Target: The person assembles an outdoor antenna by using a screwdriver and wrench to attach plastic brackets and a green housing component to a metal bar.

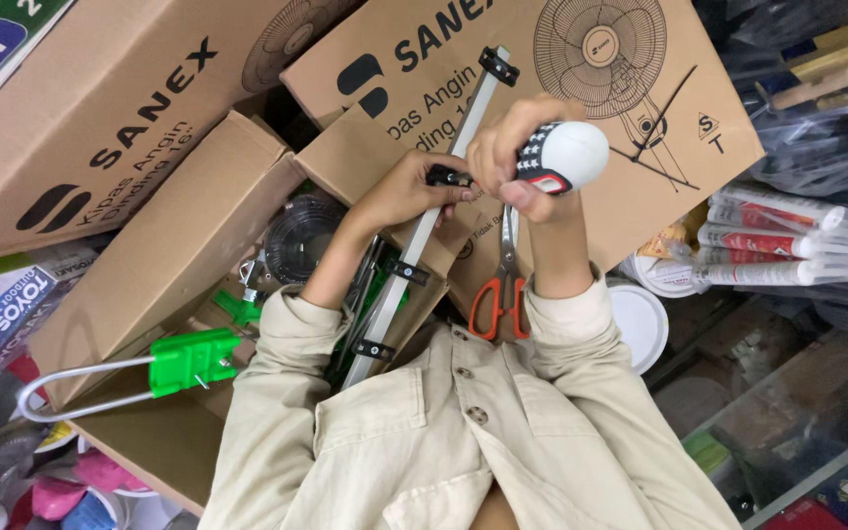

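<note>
Cardboard cartons crowded the whole field of view, stacked and overlapping, with fan drawings printed on their faces; you worked over them rather than on any table.

Grip: your right hand was clenched around the handle of a screwdriver, a stubby handle with a rounded white end, a dark ribbed band and a red patch. The shaft was hidden behind your fingers, so its tip could not be checked. Your left hand was closed on a small black bracket fixed to a long pale metal bar, pinching it just beside the right hand.

Position: the bar ran diagonally from your chest up toward the top carton, carrying three more black clamps along its length. It lay across the carton edges, not flat.

Handling, as judgement: the bar looked stiff and light, likely to pivot if held at one end only; holding at the bracket, close to the tool, seemed the steadier place. The rounded handle end looked smooth and could slip in the palm.

Outward: orange-handled scissors lay beneath your right wrist. A green plastic block on a bent metal loop sat at lower left on an open box. White tubes lay in a stack at right, near a round white lid.
</note>
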